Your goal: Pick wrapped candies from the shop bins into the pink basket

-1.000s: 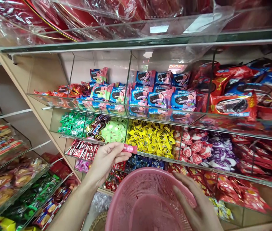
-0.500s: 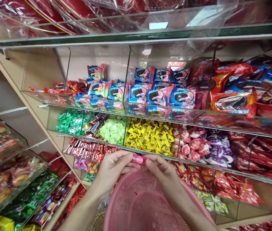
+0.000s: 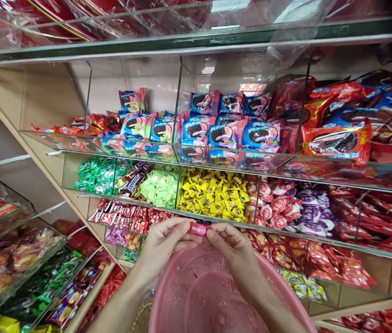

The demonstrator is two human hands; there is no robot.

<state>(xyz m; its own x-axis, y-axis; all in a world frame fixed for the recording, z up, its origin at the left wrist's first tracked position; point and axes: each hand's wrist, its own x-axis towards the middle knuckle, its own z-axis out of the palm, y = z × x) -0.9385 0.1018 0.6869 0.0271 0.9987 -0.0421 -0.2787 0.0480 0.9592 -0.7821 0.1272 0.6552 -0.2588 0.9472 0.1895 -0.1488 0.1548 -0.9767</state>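
Note:
A small red-pink wrapped mint candy (image 3: 198,229) with "MINTS" printed on it is stretched between my two hands. My left hand (image 3: 168,240) pinches its left end, and my right hand (image 3: 228,243) pinches the right end, thumbs toward me. Directly below is a pink plastic basket (image 3: 168,291) with perforated walls, partly covered by my right forearm. Just beyond my fingers lies a bin of yellow wrapped candies (image 3: 213,194).
Glass-fronted shelves hold blue and pink cookie packs (image 3: 196,132), green candies (image 3: 95,175), Snickers bars (image 3: 135,180), red-and-white candies (image 3: 279,208) and purple ones (image 3: 315,212). A glass shelf edge (image 3: 216,219) runs just behind my hands. More packaged snacks (image 3: 8,263) fill shelves at the left.
The view has shifted slightly, so the upper shelves sit a little higher and further left. Both hands keep hold of the mint candy, whose lettering now faces me more plainly.

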